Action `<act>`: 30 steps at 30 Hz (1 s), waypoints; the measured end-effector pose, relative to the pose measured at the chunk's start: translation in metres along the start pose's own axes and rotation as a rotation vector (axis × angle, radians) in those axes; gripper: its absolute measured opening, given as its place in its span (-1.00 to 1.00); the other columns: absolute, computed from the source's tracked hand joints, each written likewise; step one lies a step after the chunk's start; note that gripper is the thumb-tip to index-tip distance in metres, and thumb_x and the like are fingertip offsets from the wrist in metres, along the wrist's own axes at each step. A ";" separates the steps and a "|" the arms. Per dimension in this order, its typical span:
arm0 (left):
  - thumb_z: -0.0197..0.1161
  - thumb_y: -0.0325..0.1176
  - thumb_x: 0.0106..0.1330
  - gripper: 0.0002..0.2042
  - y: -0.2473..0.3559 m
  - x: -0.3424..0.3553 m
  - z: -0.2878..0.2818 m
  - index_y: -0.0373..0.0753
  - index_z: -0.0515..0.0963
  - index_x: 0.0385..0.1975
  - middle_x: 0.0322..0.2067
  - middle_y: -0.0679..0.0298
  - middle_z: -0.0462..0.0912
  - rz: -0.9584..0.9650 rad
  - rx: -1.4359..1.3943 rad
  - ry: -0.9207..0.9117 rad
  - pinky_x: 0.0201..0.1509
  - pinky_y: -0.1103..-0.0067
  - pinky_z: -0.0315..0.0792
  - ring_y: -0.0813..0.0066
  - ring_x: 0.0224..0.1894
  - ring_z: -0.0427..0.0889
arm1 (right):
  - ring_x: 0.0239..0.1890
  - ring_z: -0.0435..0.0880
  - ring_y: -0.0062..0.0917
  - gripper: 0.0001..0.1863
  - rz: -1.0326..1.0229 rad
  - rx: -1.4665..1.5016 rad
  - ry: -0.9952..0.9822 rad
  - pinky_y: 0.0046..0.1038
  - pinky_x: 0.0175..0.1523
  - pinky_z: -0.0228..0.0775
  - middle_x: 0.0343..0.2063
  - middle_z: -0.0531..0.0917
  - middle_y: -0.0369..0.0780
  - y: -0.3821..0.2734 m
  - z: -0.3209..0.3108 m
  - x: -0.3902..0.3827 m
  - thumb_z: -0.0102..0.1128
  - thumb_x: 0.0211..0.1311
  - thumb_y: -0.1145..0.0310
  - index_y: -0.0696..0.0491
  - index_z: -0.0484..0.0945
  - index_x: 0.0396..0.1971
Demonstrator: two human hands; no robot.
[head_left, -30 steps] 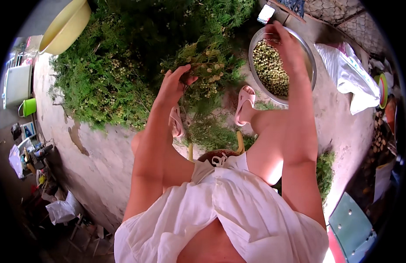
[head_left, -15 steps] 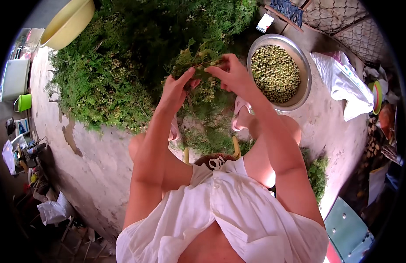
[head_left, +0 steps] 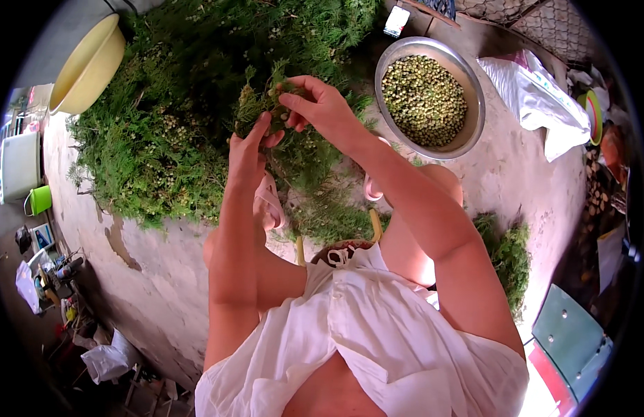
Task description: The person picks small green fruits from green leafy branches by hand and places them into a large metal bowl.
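Observation:
A green conifer sprig (head_left: 247,105) bearing small round cones is pinched in my left hand (head_left: 248,149), over the large heap of cut conifer branches (head_left: 176,139). My right hand (head_left: 323,111) closes its thumb and forefinger on the sprig's upper right part, by a few small cones; its other fingers curl below. Exactly what lies between those fingertips is too small to make out. To the right of my hands stands a wide metal bowl (head_left: 474,104), partly filled with small greenish-yellow cones (head_left: 424,101).
A yellow basin (head_left: 89,66) leans at the far left of the heap. A white sack (head_left: 534,101) lies right of the bowl, and a white packet (head_left: 396,21) behind it. Loose greenery (head_left: 506,260) lies by my right leg; a green bucket (head_left: 38,200) stands left.
Both hands have shifted left with the sprig, and my right hand has come up closer to its top. The whole view has turned slightly, so the bowl and basin appear further left.

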State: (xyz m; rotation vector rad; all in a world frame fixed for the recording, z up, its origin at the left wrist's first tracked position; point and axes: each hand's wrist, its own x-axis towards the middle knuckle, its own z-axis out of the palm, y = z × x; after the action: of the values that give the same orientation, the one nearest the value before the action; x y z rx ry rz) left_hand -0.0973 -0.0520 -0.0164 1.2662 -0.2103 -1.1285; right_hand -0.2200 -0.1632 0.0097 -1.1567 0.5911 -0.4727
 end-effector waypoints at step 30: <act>0.28 -0.29 0.08 -0.81 0.001 -0.009 0.012 -0.28 0.51 -0.47 -0.67 0.47 0.37 -0.057 0.244 0.053 -0.35 0.61 0.38 0.73 -0.67 0.23 | -0.41 0.50 -0.23 -0.86 -0.510 -1.044 -0.036 -0.34 -0.36 0.34 -0.43 0.47 -0.13 -0.001 -0.042 -0.017 0.13 0.01 0.46 0.21 0.47 -0.42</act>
State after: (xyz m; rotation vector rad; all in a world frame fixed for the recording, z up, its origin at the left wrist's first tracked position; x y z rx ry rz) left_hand -0.1090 -0.0528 -0.0074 1.5245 -0.2802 -1.1413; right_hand -0.2605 -0.1821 0.0016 -2.3376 0.5063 -0.5860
